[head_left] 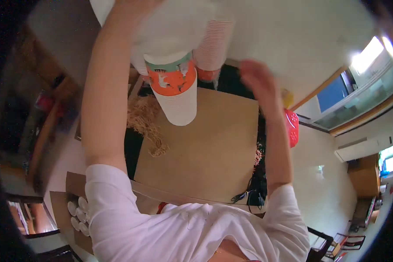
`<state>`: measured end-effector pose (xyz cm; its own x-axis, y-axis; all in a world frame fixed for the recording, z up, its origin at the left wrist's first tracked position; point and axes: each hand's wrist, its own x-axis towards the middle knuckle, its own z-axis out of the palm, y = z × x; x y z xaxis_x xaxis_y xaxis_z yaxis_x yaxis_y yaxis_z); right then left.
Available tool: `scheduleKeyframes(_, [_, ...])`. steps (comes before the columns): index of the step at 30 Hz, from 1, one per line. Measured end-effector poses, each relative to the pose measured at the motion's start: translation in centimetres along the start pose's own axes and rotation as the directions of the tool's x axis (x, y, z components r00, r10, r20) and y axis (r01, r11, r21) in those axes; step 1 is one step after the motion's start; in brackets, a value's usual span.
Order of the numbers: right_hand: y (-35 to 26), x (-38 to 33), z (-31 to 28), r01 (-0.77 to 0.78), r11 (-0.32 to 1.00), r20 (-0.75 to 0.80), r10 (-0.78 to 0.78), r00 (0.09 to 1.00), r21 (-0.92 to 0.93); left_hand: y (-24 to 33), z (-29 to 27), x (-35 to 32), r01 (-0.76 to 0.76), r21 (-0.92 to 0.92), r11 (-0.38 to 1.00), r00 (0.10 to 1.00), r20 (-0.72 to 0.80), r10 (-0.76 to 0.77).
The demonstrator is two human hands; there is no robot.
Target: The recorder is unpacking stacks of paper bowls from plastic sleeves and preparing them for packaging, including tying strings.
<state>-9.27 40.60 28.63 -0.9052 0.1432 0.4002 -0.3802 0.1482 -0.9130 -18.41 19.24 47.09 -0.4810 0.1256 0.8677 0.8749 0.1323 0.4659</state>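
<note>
A stack of nested white paper cups with an orange and green printed band leans over the far left part of the brown board. White, blurred material, perhaps a plastic bag, covers its upper end. My left forearm reaches up past the stack to the top edge, and the hand itself lies outside the picture. To the right of the stacks, my right hand is raised above the board's far right corner. Motion smears its fingers, and no object shows in it. Behind stands a second tall cup stack.
A brown board lies on the dark table. Tan shredded strands spill over its left side. At the right are a red plastic container, small pink bits and a black cable. A cardboard box holds several white cylinders at lower left.
</note>
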Motion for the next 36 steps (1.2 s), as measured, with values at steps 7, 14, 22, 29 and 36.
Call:
scheduleKeyframes(7, [-8.0, 3.7, -7.4, 0.165, 0.913, 0.219, -0.086, 0.972, -0.372, -0.6, 10.4, -10.8, -0.463, 0.023, 0.886, 0.702, 0.620, 0.351])
scheduleKeyframes(14, [1.1, 0.6, -15.6, -0.293, 0.952, -0.329, 0.250, 0.911, -0.088, -6.7, 14.5, -22.9, -0.504, 0.110, 0.857, 0.648, 0.704, 0.291])
scheduleKeyframes(22, [10.7, 2.0, -24.0, -0.080, 0.989, -0.369, 0.123, 0.921, 0.128, -15.1, 14.8, -36.3, -0.116, 0.227, 0.967, 0.514, 0.847, -0.138])
scheduleKeyframes(29, [11.7, 2.3, -15.6, 0.298, 0.526, -0.003, -0.496, 0.868, -0.796, -17.1, 24.7, -26.8, 0.934, -0.111, -0.340, -0.056, 0.894, -0.445])
scheduleKeyframes(36, [22.7, -1.9, -19.7, 0.211, 0.523, 0.145, -0.164, 0.976, -0.826, -19.0, 36.4, -29.2, 0.528, -0.002, 0.849, 0.818, 0.270, -0.508])
